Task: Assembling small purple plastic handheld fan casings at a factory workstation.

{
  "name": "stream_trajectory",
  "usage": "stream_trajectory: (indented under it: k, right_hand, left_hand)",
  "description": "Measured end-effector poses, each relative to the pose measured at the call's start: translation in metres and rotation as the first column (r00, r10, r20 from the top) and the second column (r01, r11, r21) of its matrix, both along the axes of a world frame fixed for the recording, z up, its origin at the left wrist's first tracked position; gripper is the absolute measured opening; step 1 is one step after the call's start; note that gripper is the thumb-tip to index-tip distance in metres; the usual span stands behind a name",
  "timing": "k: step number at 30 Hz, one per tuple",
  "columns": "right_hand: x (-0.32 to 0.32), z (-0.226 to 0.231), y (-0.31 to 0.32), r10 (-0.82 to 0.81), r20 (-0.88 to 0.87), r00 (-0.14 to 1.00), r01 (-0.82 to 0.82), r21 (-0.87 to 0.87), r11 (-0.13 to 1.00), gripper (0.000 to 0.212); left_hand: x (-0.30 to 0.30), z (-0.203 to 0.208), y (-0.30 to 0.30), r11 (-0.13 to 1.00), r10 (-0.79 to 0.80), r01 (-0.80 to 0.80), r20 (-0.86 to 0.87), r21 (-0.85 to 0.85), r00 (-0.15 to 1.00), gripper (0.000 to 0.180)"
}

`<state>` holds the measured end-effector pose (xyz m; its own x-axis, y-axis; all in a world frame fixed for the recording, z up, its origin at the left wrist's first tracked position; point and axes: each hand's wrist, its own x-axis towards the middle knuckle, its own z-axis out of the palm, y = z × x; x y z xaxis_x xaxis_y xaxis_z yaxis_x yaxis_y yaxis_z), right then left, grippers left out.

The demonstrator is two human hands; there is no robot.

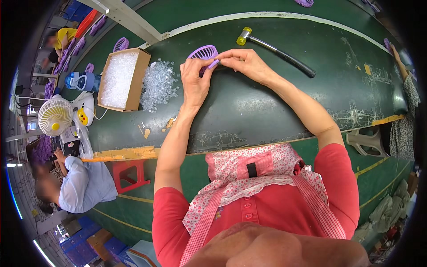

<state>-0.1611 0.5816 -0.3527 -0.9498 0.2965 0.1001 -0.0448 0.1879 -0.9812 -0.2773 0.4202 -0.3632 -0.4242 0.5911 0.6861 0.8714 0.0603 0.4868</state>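
Over the table, my left hand grips a purple fan housing with a round slotted grille and a short stem. The grille points away from me, beyond my fingers. My right hand is pinched at the tip of the stem; whatever lies between its fingertips is too small to make out. To the left lies a loose pile of small clear plastic pieces. Beside it, a cardboard box is filled with more such pieces. Beyond my right hand rests a mallet with a yellow head and black grip.
The dark green table has a worn front edge. A white desk fan and a blue jug stand at left. A metal post rises behind the box. People sit at both sides; a red stool is left.
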Motion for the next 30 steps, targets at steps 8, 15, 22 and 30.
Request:
stream_trajectory:
  k: [8, 15, 22, 30]
  right_hand:
    - [-0.002, -0.005, 0.017, 0.165, -0.040, 0.986, -0.168, -0.357, 0.919, 0.024]
    - [0.007, 0.026, 0.011, 0.127, -0.057, 0.990, -0.135, -0.151, 0.979, 0.021]
    - [-0.009, -0.001, 0.027, -0.299, -0.122, 0.946, 0.300, -0.014, 0.954, 0.023]
    - [0.015, -0.012, 0.043, -0.074, -0.204, 0.976, 0.209, 0.790, 0.577, 0.021]
  left_hand:
    - [0.006, 0.002, -0.001, 0.995, -0.101, 0.089, 0.402, 0.048, 0.910, 0.018]
    - [0.008, 0.017, -0.006, 0.961, -0.271, 0.234, 0.687, 0.149, 0.674, 0.018]
    - [0.017, 0.013, 0.003, 1.000, -0.008, 0.007, -0.091, -0.013, 0.996, 0.045]
    - [0.027, -0.005, 0.004, 0.971, -0.028, -0.044, -0.293, -0.237, 0.956, 0.038]
